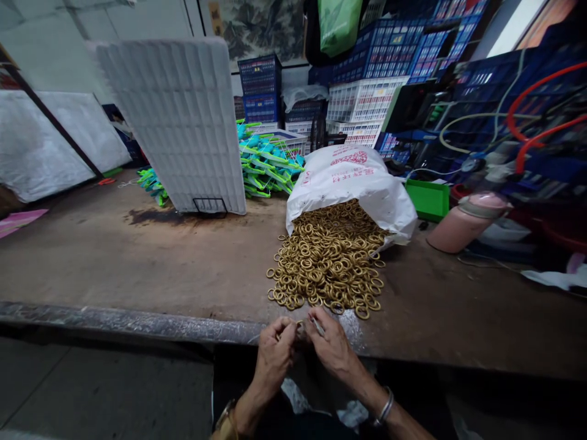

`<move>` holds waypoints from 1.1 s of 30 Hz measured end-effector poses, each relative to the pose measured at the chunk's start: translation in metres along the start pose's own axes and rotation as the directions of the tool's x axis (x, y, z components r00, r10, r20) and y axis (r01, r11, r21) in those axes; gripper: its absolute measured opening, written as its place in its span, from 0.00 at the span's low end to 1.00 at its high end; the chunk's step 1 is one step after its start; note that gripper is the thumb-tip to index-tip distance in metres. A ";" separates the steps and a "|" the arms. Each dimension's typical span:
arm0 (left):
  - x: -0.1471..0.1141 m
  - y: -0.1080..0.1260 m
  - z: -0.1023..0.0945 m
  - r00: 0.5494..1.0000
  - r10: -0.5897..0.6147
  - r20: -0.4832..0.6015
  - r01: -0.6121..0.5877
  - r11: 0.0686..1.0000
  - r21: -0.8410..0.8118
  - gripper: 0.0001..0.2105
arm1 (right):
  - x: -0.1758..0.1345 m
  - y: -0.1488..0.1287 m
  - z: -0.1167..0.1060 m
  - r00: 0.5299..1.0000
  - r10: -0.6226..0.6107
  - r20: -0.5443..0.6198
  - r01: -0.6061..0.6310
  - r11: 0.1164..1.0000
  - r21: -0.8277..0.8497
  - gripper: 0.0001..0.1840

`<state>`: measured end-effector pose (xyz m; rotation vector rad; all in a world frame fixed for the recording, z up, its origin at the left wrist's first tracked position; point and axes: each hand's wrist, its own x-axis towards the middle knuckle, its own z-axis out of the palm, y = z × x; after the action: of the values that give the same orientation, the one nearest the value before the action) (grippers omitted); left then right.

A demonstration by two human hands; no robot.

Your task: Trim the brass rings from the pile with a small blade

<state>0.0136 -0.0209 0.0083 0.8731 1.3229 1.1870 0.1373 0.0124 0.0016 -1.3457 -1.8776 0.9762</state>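
Nearest, at the edge of a long, flat brown workbench (137,263), the left hand (276,347) pinches what appears to be a thin gold-coloured ring (299,324); whether the bent right hand (333,343) grasps anything cannot be told. Fingertip work on one piece seems under way, calling next for a steady pinch. Beyond, a heap of round gold-coloured rings (330,269) spills from a white, red-printed sack (342,177).

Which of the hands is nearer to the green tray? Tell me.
Right. The right hand is left of the green tray and closer to the camera; the left hand is farther left, also closer to the camera.
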 end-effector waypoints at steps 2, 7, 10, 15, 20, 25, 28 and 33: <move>-0.001 0.001 0.000 0.992 0.129 0.012 -0.129 0.990 0.057 0.13 | 0.001 -0.001 -0.001 0.999 0.023 0.044 -0.024 0.999 0.029 0.14; -0.002 0.002 0.002 0.997 -0.007 0.071 0.007 1.000 -0.003 0.13 | 0.002 -0.001 -0.001 0.992 0.115 0.051 -0.119 0.990 0.078 0.14; -0.002 0.002 0.002 0.958 -0.213 0.190 0.243 0.958 -0.150 0.14 | 0.003 -0.002 -0.001 0.990 0.136 0.049 -0.140 0.984 0.110 0.12; -0.003 0.000 0.001 0.952 -0.196 0.234 0.259 0.923 -0.284 0.14 | 0.005 0.000 -0.005 0.986 0.161 0.054 -0.168 0.973 0.160 0.13; -0.001 0.000 0.003 0.976 -0.161 0.150 0.187 0.965 -0.185 0.15 | -0.002 0.004 -0.007 0.994 0.040 0.106 -0.026 0.991 -0.129 0.08; -0.001 0.006 0.004 0.991 -0.100 0.085 0.106 0.992 -0.071 0.15 | -0.008 0.002 -0.005 0.983 0.033 0.182 0.034 0.934 -0.356 0.13; -0.002 0.008 0.004 0.995 -0.067 0.073 0.070 0.996 -0.049 0.15 | -0.008 -0.001 -0.004 0.984 0.018 0.177 0.058 0.909 -0.414 0.14; 0.001 0.005 0.003 0.996 -0.065 0.056 0.068 0.996 -0.053 0.15 | -0.007 0.001 -0.002 0.986 0.007 0.167 0.071 0.886 -0.458 0.14</move>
<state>0.0160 -0.0186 0.0135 0.8099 1.2608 1.1349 0.1413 0.0061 0.0013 -1.5285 -2.3583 0.6557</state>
